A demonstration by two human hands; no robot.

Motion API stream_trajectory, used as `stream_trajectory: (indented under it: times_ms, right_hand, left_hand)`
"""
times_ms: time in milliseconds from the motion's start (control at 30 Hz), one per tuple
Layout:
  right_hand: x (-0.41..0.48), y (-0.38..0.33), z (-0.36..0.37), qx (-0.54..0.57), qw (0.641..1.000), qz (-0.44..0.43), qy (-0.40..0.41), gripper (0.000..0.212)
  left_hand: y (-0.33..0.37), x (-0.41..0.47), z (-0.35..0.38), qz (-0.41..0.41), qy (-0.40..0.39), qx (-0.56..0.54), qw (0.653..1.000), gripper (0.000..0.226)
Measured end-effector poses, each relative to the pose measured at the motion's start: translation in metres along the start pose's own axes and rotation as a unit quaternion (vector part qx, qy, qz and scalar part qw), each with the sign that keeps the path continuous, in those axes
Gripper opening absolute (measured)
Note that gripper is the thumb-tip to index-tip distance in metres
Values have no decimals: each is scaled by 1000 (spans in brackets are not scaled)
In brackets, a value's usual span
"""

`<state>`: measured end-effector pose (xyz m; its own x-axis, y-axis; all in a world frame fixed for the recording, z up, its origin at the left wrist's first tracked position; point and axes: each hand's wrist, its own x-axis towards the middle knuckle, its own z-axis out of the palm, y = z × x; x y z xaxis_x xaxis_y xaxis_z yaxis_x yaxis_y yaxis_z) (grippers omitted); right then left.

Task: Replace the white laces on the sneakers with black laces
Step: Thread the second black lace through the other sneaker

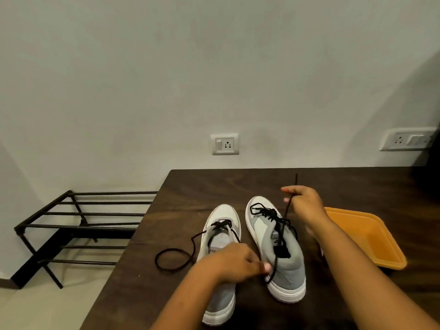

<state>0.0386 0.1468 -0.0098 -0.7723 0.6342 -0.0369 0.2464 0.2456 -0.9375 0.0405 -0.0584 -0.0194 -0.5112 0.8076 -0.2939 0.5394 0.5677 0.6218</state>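
Black lace (pixel 287 211) runs from left hand (pixel 233 260), through sneaker (pixel 289 272), to right hand (pixel 304 203).

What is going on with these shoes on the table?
A person is threading black laces into a pair of grey and white sneakers on a dark wooden table. The right hand holds up one end of the black lace that runs through the right sneaker. The left hand pinches its other end beside the heel. The left sneaker is only partly laced, and its loose lace lies looped on the table. An orange tray sits on the right.
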Motion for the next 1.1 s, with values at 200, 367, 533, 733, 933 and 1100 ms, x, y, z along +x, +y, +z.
stream_trajectory:
  times_ms: [200,367,533,733,933,1100]
  right_hand:
    - [-14,-18,14,195,976,-19,-95,21]
    - [-27,-14,39,46,972,-31,-229,30]
    - [-37,-10,56,-23,958,-11,-287,12]
    - [-43,-12,76,-58,955,-76,-279,15]
    - [-47,-14,93,-169,930,-183,-269,15]
    - [-50,-9,106,-238,922,-189,-239,11]
  left_hand:
    - [-29,1,-21,-150,414,40,897,10]
    - [-49,-1,-19,-264,356,-37,896,23]
    - [-55,-8,-28,-285,386,-161,862,8]
    - [-73,-14,-33,-249,307,-429,812,18]
    - [-68,-20,-39,-231,284,-469,804,16]
    - [-62,-22,-39,-219,277,-495,794,19]
